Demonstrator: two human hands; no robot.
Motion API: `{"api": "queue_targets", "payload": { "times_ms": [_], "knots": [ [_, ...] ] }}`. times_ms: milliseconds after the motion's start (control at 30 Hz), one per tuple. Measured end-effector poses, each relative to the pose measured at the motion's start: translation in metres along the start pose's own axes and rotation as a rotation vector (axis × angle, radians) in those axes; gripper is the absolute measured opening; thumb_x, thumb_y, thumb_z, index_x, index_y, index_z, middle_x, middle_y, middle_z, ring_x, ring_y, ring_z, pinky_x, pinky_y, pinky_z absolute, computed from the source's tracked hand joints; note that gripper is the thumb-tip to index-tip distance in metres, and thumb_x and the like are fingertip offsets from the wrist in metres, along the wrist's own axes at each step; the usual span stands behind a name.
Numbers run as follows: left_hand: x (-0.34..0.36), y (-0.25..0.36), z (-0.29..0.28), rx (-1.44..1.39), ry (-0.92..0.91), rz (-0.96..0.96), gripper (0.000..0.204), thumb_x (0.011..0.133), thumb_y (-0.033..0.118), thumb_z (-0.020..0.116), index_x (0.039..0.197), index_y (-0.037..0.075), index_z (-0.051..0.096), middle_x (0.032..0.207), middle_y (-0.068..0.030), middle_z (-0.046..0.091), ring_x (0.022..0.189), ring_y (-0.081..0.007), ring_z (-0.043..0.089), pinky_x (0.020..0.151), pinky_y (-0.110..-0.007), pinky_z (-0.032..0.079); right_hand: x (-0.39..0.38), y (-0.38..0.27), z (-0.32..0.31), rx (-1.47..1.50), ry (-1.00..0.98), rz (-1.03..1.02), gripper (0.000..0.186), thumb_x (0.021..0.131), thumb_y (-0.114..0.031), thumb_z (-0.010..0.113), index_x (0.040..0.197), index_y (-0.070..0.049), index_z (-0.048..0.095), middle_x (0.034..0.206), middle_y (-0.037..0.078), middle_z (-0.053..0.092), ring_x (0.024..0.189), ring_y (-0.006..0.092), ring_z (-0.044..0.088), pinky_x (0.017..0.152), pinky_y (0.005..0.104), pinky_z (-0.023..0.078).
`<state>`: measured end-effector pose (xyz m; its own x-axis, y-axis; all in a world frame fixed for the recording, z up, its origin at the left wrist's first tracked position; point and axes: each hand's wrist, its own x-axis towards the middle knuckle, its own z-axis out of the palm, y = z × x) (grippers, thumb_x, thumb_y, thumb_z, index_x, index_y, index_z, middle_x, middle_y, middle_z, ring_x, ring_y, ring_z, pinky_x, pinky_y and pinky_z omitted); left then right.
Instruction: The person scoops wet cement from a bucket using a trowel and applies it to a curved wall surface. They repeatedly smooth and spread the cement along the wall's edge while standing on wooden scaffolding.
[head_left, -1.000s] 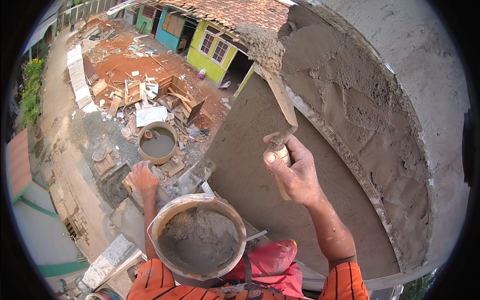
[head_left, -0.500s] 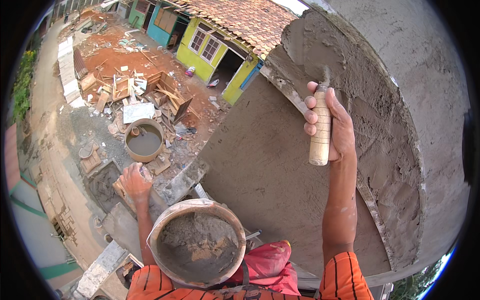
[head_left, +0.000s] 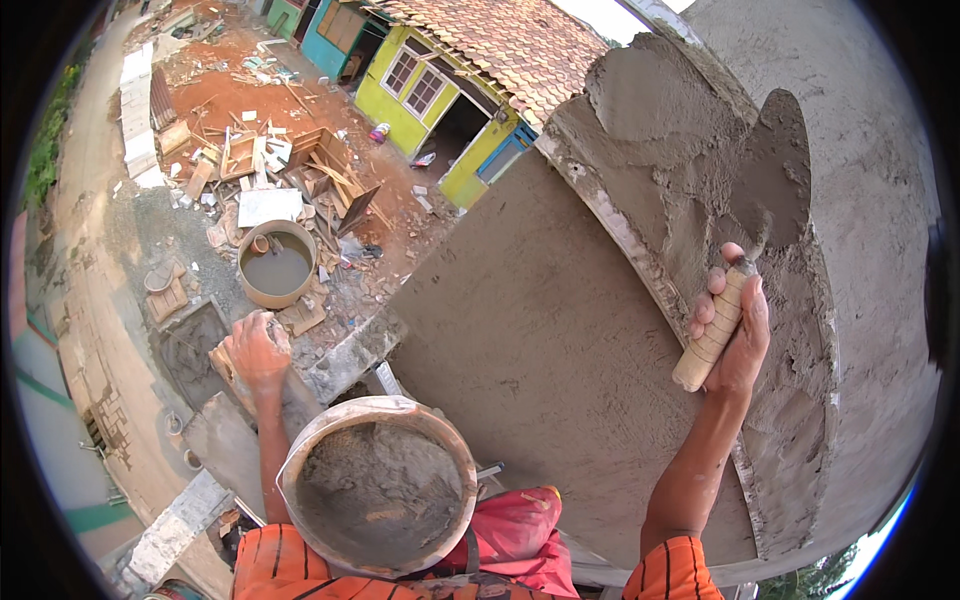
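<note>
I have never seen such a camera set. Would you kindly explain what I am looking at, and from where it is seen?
There is no machine: these are a person's bare hands, seen from a wide camera worn on the head, so straight edges look bent. The right hand holds a trowel by its handle, the blade over rough grey mortar on a wall. The left hand is beyond a bucket of grey mix; its grip is unclear. Below are a round basin and wooden debris.

Trowel handle (head_left: 712, 335) is matt wood (fine rings round the grip), bucket rim (head_left: 440, 428) dull and smeared, mortar (head_left: 385, 490) inside grainy, moist-looking, render band (head_left: 650, 190) rough, wall panel (head_left: 540, 320) smoother, striped sleeve (head_left: 675, 572) matt cloth, roof tiles (head_left: 500, 45) clay-like.
</note>
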<state>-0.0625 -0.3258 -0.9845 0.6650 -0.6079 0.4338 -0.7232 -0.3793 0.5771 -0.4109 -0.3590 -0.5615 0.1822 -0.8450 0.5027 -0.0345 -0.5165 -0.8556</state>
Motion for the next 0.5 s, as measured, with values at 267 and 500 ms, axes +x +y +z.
{"api": "queue_targets", "payload": {
  "times_ms": [267, 500],
  "knots": [
    [-0.001, 0.004, -0.001, -0.016, -0.043, -0.022, 0.028, 0.076, 0.018, 0.066, 0.103, 0.011, 0.067, 0.113, -0.0029, 0.066, 0.110, -0.0231, 0.055, 0.091, -0.040, 0.038, -0.181, 0.070, -0.019, -0.453, -1.158, 0.818, 0.043, 0.099, -0.045, 0.049, 0.121, -0.009, 0.058, 0.089, 0.006, 0.059, 0.077, 0.0167, 0.056, 0.072, 0.0363, 0.048],
    [0.000, -0.004, 0.004, 0.019, -0.005, 0.014, 0.024, 0.080, 0.018, 0.062, 0.101, 0.009, 0.066, 0.113, -0.0058, 0.064, 0.110, -0.0242, 0.054, 0.093, -0.039, 0.037, -0.076, 0.003, -0.012, -1.070, -0.872, 0.504, 0.033, 0.092, -0.033, 0.064, 0.107, -0.005, 0.058, 0.077, 0.013, 0.060, 0.068, 0.0280, 0.063, 0.062, 0.0402, 0.048]
  ]
}}
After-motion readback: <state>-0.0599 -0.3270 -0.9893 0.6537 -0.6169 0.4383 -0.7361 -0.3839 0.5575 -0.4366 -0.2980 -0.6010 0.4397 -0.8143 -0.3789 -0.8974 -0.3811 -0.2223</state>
